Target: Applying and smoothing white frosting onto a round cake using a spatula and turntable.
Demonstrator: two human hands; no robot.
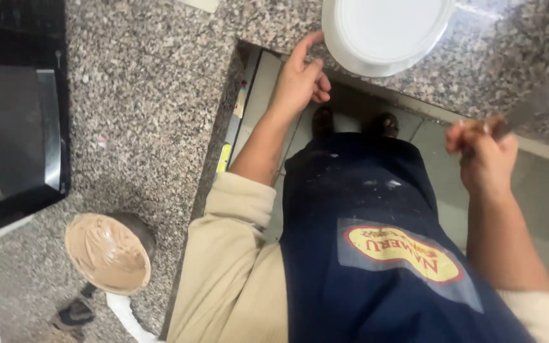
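Closest in, a navy apron with a yellow and red oval patch is filling the lower centre of the view, worn over cream sleeves. At about eight o'clock a container of tan, creamy paste is sitting on the speckled granite counter, a dark-handled tool lying just below it.

Right hand, at three o'clock, is closing around a brownish handle; a blurred blade-like part is running up and to the right from the fist, too smeared to tell exactly what it is.

Left hand, at twelve o'clock, is hanging over the counter edge with fingers loosely curled and index finger stretching up, its tip touching or nearly touching the rim of a white round lid; which, I cannot tell. It is gripping nothing.

White lid is lying flat on the granite at one o'clock, overhanging the edge slightly.

Farther left, at nine to ten o'clock, a black glossy appliance is resting on the counter. Dark shoes are showing on the tiled floor below the counter gap.
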